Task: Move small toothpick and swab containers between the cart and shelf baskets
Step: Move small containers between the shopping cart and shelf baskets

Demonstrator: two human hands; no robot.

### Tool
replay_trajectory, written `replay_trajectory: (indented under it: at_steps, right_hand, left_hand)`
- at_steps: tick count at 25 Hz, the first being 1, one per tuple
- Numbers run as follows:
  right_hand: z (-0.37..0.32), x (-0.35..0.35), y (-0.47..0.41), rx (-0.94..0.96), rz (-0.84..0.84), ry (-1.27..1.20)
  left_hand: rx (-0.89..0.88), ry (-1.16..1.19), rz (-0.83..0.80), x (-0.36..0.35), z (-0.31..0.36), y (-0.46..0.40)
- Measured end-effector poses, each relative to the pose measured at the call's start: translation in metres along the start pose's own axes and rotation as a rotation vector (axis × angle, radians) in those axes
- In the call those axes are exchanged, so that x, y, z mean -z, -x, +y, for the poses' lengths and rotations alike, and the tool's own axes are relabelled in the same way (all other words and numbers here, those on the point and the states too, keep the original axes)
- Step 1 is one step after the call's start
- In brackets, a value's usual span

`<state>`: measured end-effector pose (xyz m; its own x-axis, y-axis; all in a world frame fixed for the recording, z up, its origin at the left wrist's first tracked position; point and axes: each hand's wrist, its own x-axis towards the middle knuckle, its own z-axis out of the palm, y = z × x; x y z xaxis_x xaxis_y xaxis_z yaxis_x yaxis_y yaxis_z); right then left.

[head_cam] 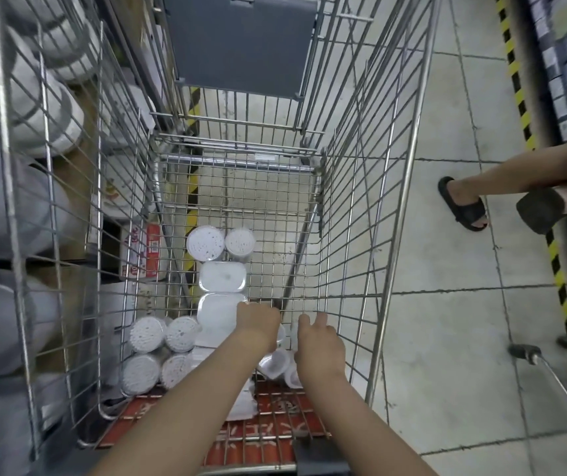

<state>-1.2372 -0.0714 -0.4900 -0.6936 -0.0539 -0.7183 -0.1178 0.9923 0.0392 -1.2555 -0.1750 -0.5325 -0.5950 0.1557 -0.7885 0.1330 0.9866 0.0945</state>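
Both hands reach into the cart (392, 235); left hand (258, 321) grip hidden, right hand (319, 341) fingers loosely apart over containers (275, 364).

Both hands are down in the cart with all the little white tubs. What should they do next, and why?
Probably close the right hand round the small clear round tub lying on its side just beside it, then lift. Both hands are low in the wire shopping cart; the left hand rests by the flat white rectangular box, and neither plainly holds anything yet.

Both forearms bare, no sleeves; hands (319, 345) ungloved.
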Motion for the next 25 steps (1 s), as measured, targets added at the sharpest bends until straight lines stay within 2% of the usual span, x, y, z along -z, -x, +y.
replay_trajectory:
  at_steps: [6, 9, 13, 18, 22, 25]
  right_hand:
    - [0.006, 0.031, 0.025, -0.011, 0.05, -0.141]
    - [0.007, 0.05, 0.045, 0.018, 0.184, -0.171]
    - [0.01, 0.078, 0.068, 0.098, 0.343, -0.205]
    - [0.019, 0.134, 0.107, 0.193, 0.448, -0.364]
    - [0.02, 0.173, 0.146, 0.396, 0.471, -0.596]
    - [0.018, 0.191, 0.176, 0.533, 0.45, -0.741]
  left_hand:
    - [-0.026, -0.099, -0.01, 0.002, 0.004, -0.002]
    - [-0.058, -0.039, 0.05, 0.011, 0.001, 0.004]
    - [-0.049, 0.357, 0.185, 0.038, -0.016, 0.034]
    - [0.04, 0.835, 0.419, 0.077, -0.045, 0.124]
    - [0.155, 1.032, 0.634, 0.094, -0.051, 0.213]
    - [0.186, 1.19, 0.866, 0.096, -0.043, 0.281]
